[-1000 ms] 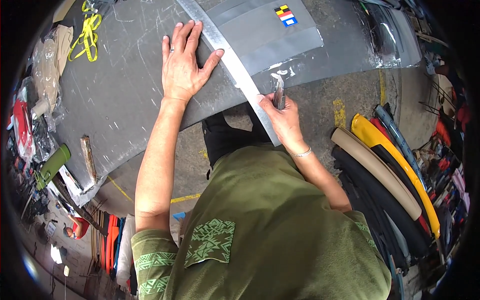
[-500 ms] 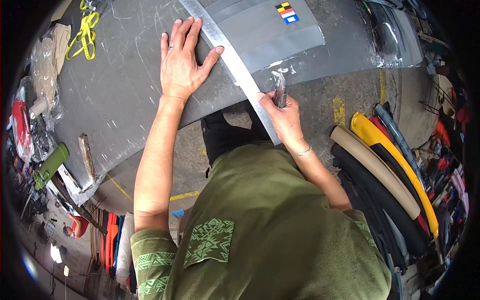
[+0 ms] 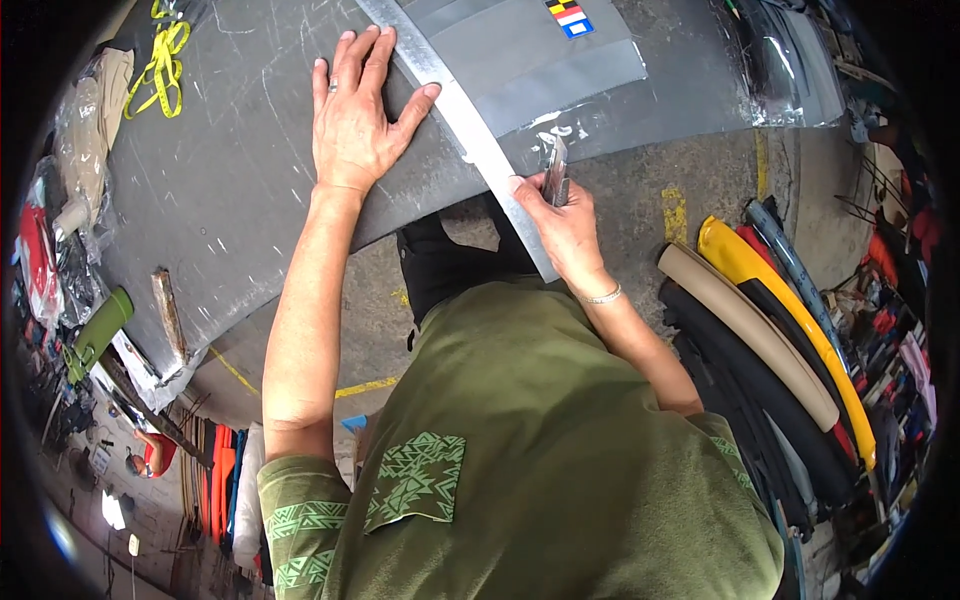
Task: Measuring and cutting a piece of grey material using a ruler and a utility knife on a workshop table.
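Note:
A long metal straightedge slants across the dark grey work table, its near end reaching past the table edge. Fingers spread and flat, my left hand presses beside the straightedge, fingertips and thumb close to its left edge. My right hand is closed around a utility knife, its blade end pointing away from me, and the thumb rests on the straightedge near its lower end. Along the straightedge's right side lies a grey sheet piece with a small colourful flag patch. White scraps lie just below it.
A yellow tape measure lies loosely at the table's far left. Clear plastic sheeting covers the far right end. Rolls of material, including a tan roll and a yellow roll, stand to my right. A green roll sits at left.
The whole view has shifted slightly. Both hands keep almost the same places on the straightedge and table, and the knife stays in my right hand.

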A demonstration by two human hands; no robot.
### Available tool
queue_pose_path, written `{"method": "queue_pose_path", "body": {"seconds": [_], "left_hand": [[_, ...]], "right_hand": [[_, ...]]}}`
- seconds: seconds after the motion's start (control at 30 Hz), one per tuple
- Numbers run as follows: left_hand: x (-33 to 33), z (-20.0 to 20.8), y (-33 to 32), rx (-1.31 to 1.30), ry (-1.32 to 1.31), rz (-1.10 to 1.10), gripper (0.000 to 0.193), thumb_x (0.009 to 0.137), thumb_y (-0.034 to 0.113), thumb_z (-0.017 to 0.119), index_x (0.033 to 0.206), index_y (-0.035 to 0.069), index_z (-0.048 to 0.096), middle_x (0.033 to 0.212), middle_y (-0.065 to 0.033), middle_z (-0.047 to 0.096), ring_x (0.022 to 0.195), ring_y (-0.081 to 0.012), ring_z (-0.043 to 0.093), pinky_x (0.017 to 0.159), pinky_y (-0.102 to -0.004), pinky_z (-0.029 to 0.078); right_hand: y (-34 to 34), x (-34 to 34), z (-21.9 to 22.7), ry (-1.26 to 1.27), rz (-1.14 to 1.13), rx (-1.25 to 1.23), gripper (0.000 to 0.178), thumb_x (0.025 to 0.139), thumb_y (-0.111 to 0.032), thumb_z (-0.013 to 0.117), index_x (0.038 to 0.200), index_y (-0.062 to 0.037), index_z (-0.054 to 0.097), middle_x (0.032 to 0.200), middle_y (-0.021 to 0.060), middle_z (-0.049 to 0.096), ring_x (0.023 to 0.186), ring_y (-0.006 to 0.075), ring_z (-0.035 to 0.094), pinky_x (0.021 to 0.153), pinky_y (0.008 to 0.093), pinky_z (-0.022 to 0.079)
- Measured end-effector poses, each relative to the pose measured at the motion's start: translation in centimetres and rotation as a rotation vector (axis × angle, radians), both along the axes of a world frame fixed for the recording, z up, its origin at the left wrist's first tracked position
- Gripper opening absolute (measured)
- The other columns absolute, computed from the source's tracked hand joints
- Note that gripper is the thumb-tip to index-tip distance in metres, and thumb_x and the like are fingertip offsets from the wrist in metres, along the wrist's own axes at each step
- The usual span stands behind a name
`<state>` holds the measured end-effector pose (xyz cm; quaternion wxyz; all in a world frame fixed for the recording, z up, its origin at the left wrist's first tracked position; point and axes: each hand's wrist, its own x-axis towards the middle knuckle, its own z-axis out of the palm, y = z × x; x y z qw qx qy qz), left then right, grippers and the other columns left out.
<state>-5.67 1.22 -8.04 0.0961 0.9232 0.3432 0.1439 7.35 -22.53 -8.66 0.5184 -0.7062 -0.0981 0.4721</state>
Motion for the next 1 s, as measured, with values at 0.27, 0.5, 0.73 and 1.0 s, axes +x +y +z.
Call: {"method": "queue_pose_path", "body": {"seconds": [0.27,0.5,0.73,1.0], "left_hand": [[0.14,0.15,0.07,0.003,-0.02,0.001,0.081,0.091,0.066,0.063,0.151,0.014,0.051,0.154,-0.0068,0.049,0.151,-0.0283,0.035,0.126,-0.0554,0.021],[-0.01,-0.25,0.14,0.013,-0.025,-0.006,0.08,0.091,0.065,0.064,0.151,0.014,0.051,0.153,-0.0065,0.049,0.151,-0.0278,0.035,0.126,-0.0548,0.02],[-0.05,-0.31,0.2,0.024,-0.024,-0.008,0.08,0.09,0.065,0.065,0.151,0.014,0.051,0.153,-0.0064,0.049,0.15,-0.028,0.036,0.126,-0.0551,0.021],[-0.29,-0.11,0.44,0.01,-0.023,-0.045,0.058,0.104,0.046,0.053,0.154,0.019,0.047,0.157,-0.0067,0.045,0.153,-0.0286,0.032,0.127,-0.0527,0.018]], "right_hand": [[-0.12,0.18,-0.29,0.028,0.009,-0.025,0.014,0.092,-0.013,0.08,0.088,-0.0024,0.072,0.077,-0.007,0.06,0.07,0.003,0.049,0.063,0.0226,0.039],[0.0,0.13,-0.25,0.039,-0.012,0.009,0.014,0.09,-0.014,0.081,0.088,-0.0024,0.072,0.077,-0.0071,0.06,0.071,0.0029,0.049,0.064,0.0228,0.039],[-0.03,0.24,-0.29,0.056,-0.012,-0.003,0.014,0.09,-0.014,0.081,0.089,-0.0026,0.073,0.077,-0.0069,0.06,0.07,0.0034,0.049,0.064,0.0228,0.039],[0.13,0.21,0.26,0.0,0.006,-0.032,0.017,0.091,-0.016,0.081,0.085,-0.0043,0.071,0.073,-0.0093,0.054,0.066,0.0026,0.043,0.059,0.0234,0.035]]}}
